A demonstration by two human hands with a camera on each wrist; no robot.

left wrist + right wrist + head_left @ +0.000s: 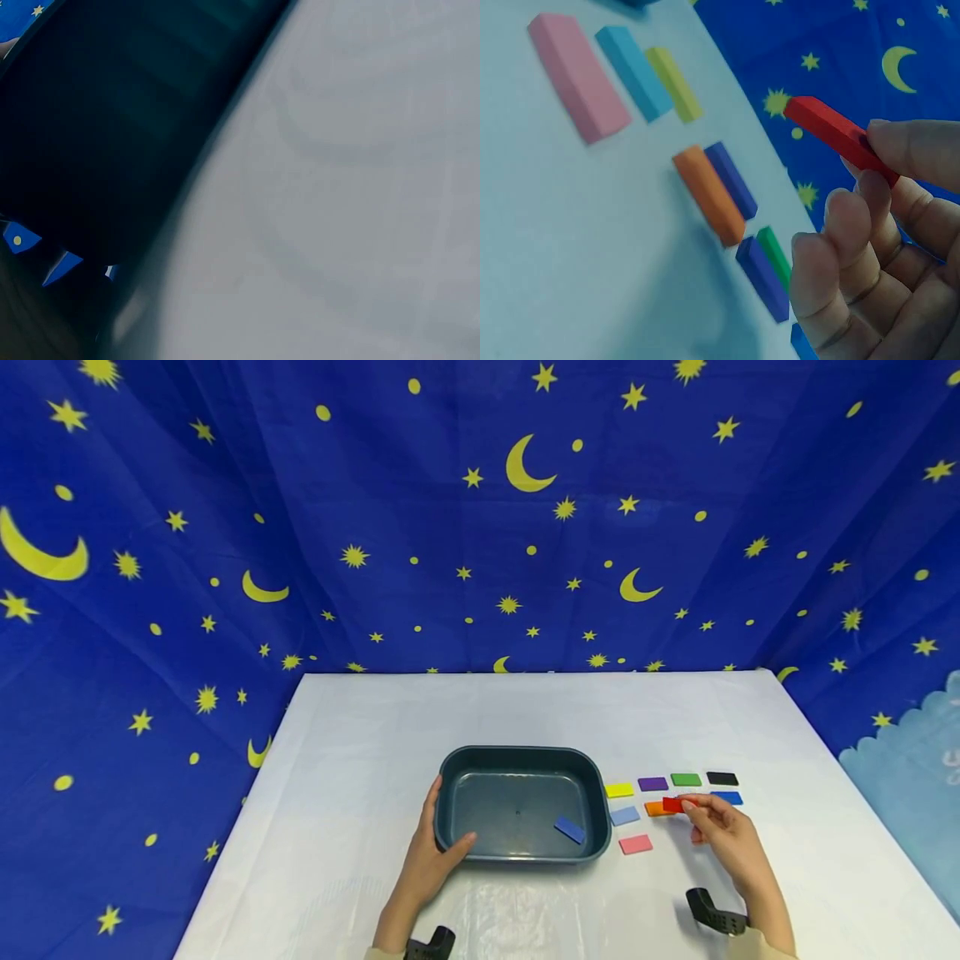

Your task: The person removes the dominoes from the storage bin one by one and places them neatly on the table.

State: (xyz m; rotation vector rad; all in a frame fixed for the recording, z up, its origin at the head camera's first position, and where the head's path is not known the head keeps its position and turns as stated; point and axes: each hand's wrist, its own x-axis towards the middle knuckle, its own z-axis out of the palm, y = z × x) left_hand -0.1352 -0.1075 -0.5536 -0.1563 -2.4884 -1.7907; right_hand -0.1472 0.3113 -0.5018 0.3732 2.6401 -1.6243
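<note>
My right hand [723,835] pinches a red rectangular block [840,135] between thumb and fingertips. In the head view the block is above the table, overlapping an orange block [656,809]. My left hand [433,852] holds the left side of a dark blue-grey plastic basin [517,858], its thumb at the near-left rim and its fingers along the outer left wall. One blue block [569,830] lies inside the basin, towards its near right corner. The left wrist view shows mostly the basin's dark side [112,112]; the left fingers are hardly visible there.
Right of the basin lie yellow [619,790], purple [653,784], green [686,779], black [722,778], light blue [624,816], pink [636,844] and blue [727,797] blocks on the white table [337,760]. A blue curtain [450,510] with moons and stars hangs behind.
</note>
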